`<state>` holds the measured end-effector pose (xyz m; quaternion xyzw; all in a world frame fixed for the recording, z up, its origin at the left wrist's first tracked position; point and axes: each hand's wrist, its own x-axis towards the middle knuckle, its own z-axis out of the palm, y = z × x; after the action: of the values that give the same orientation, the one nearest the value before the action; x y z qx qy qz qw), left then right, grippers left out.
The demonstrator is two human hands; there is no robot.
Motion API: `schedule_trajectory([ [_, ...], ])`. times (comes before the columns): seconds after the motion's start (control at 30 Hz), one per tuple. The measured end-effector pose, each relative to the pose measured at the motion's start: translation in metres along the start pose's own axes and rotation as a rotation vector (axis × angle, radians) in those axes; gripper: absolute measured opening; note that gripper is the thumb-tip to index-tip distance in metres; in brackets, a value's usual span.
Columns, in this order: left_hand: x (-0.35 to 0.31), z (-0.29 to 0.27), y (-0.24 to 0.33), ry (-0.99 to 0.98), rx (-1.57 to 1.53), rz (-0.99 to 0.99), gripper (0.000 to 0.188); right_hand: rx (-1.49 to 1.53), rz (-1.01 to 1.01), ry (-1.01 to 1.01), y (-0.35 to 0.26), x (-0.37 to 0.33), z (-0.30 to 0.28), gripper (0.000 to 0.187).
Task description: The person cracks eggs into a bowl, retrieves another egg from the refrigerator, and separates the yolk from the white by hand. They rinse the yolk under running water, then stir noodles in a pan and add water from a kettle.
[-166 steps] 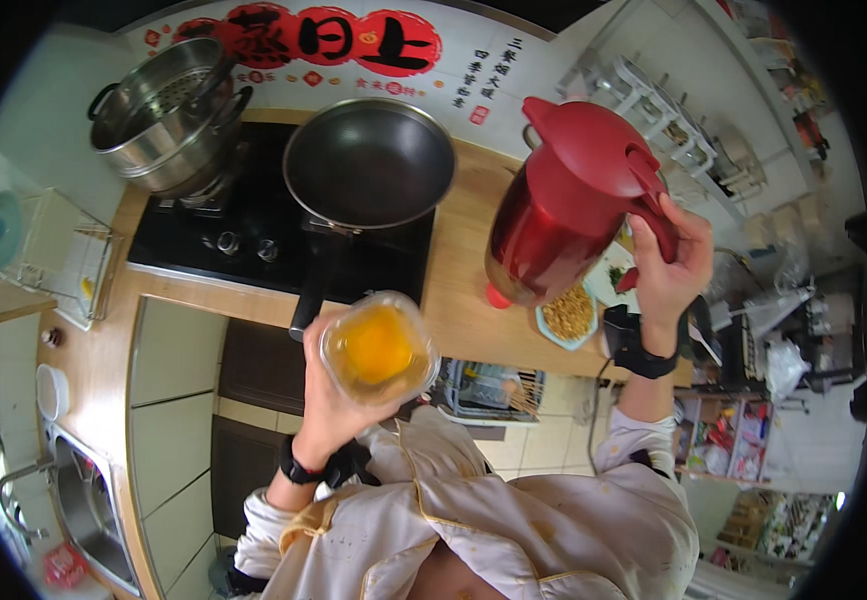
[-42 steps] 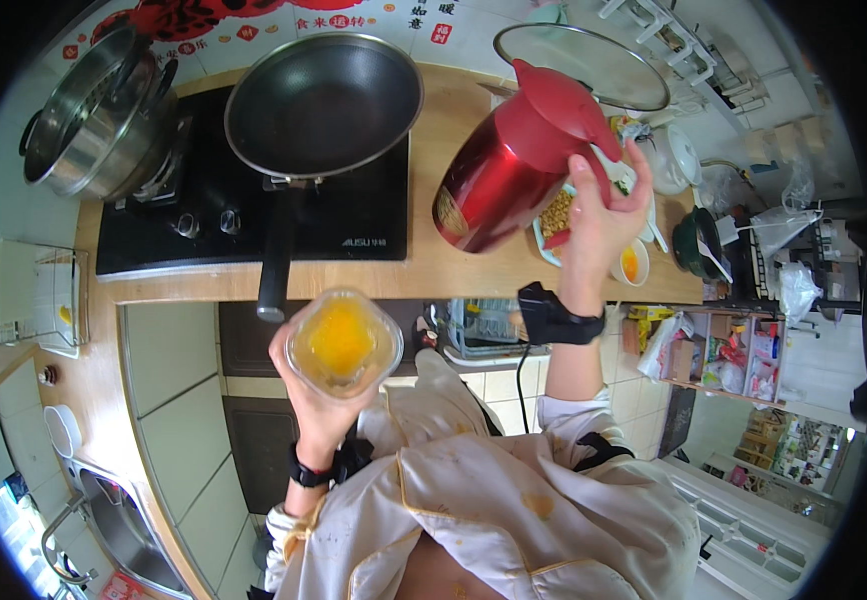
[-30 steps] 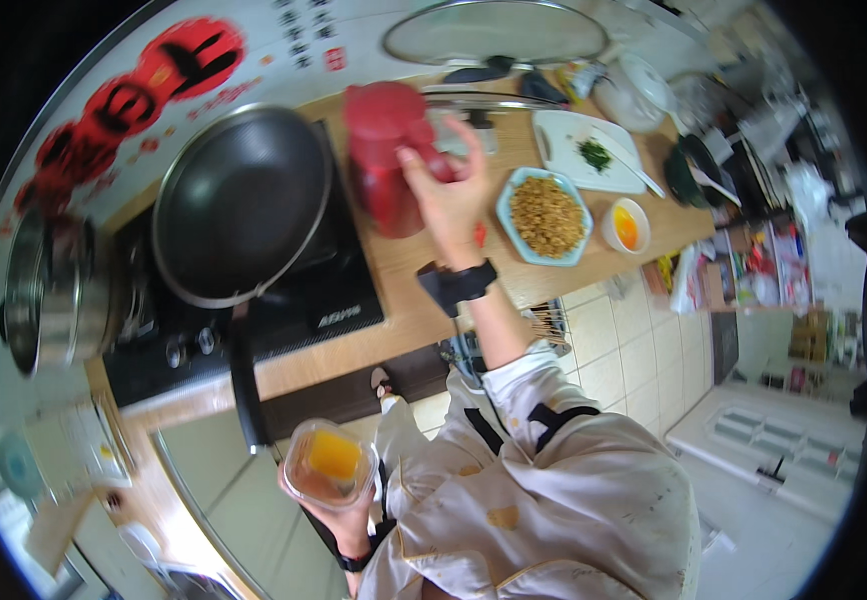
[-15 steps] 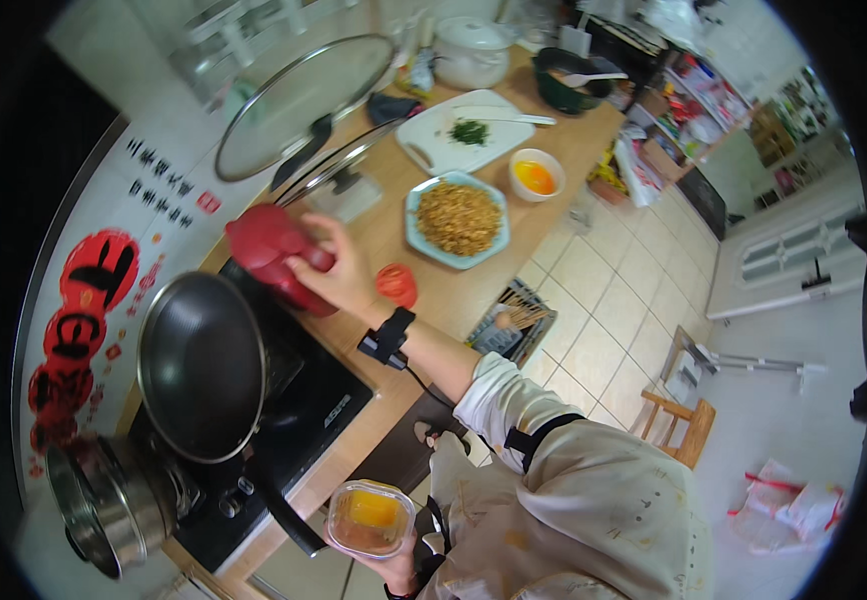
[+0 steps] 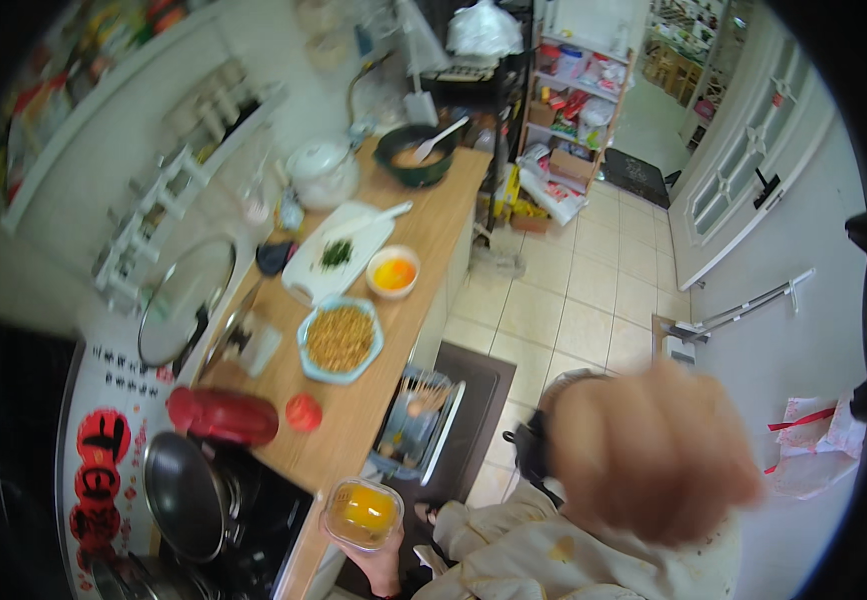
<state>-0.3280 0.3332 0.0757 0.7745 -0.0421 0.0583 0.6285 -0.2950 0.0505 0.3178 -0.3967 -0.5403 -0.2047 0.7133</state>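
My left hand (image 5: 369,565) grips a small square clear container (image 5: 366,512) with yellow contents, over the counter's front edge. My right hand (image 5: 654,455) is raised close in front of me at the right, knuckles uppermost and fingers blurred; anything in it is hidden. Left of my left hand, a dark frying pan (image 5: 186,497) stands tilted by the black stove (image 5: 272,520). A rounded red object (image 5: 222,415) lies behind the stove, beside a tomato (image 5: 304,412). Farther back is a pale blue plate (image 5: 306,372) of brown crumbly food.
Beyond the plate are a bowl of orange-yellow liquid (image 5: 394,273), a white cutting board (image 5: 354,225) with chopped greens and a knife, a white lidded pot (image 5: 322,172) and a dark green bowl (image 5: 414,160). An open drawer (image 5: 446,432) juts out below the counter.
My right hand has left the red object and come up toward me at the right. The view has turned toward the back of the room. My left hand still holds the container.
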Motion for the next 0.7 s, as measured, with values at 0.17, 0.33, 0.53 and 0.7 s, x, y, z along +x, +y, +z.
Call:
schedule_trajectory([
  [0.17, 0.023, 0.155, 0.017, -0.115, -0.13, 0.157, 0.1, 0.005, -0.148, -0.264, -0.155, 0.022, -0.054, 0.033],
  [0.33, 0.037, 0.305, 0.048, -0.298, -0.214, 0.148, 0.106, -0.165, -0.238, -0.241, -0.253, -0.005, -0.137, 0.03],
  [0.53, 0.072, 0.424, 0.084, -0.391, -0.182, 0.193, 0.102, 0.187, 0.293, -0.535, -0.299, -0.075, -0.302, 0.031],
  [0.7, 0.138, 0.514, 0.087, -0.363, -0.15, 0.187, 0.091, -2.259, 0.949, -0.362, -0.268, -0.163, -0.453, 0.027],
])
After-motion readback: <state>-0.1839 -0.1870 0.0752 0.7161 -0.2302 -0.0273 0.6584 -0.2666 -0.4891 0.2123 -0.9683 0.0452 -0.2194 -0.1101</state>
